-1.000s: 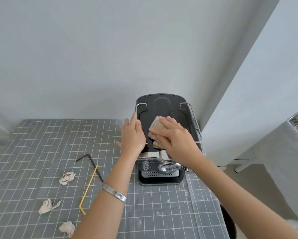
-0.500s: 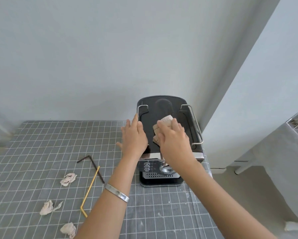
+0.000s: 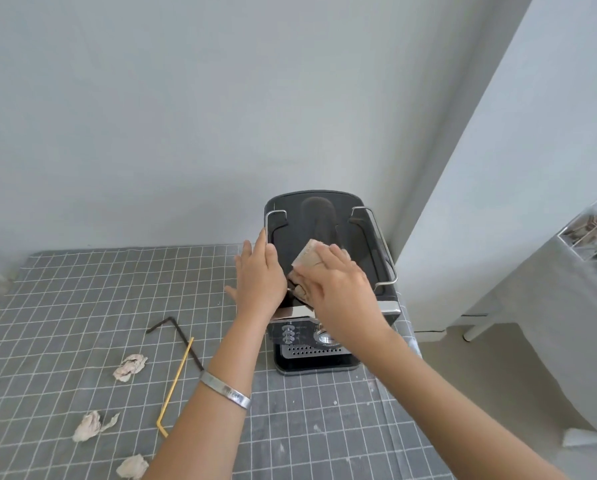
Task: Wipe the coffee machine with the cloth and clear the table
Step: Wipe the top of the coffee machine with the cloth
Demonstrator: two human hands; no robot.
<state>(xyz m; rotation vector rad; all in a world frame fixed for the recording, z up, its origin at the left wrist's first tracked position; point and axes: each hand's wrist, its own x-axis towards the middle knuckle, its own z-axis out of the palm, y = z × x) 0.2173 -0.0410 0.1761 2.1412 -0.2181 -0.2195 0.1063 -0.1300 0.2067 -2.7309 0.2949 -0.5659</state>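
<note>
A black coffee machine (image 3: 356, 233) with chrome side rails stands at the back right of the grey checked table (image 3: 65, 306). My right hand (image 3: 338, 289) presses a beige cloth (image 3: 309, 256) flat on the machine's top. My left hand (image 3: 259, 275) lies against the machine's left edge, fingers straight, holding it steady. Three crumpled paper scraps lie at the front left: one (image 3: 130, 367), a second (image 3: 90, 425) and a third (image 3: 132, 466). A yellow straw (image 3: 175, 382) and a black bent straw (image 3: 179, 336) lie crossed beside them.
A grey wall runs behind the table and a white pillar (image 3: 498, 202) stands right of the machine. A grey-covered surface with a clear box (image 3: 594, 226) is at far right. The table's right edge drops to the floor just past the machine.
My right hand has slid the cloth across the machine's top, first toward the back, now slightly to the right. My left hand has stayed on the left edge.
</note>
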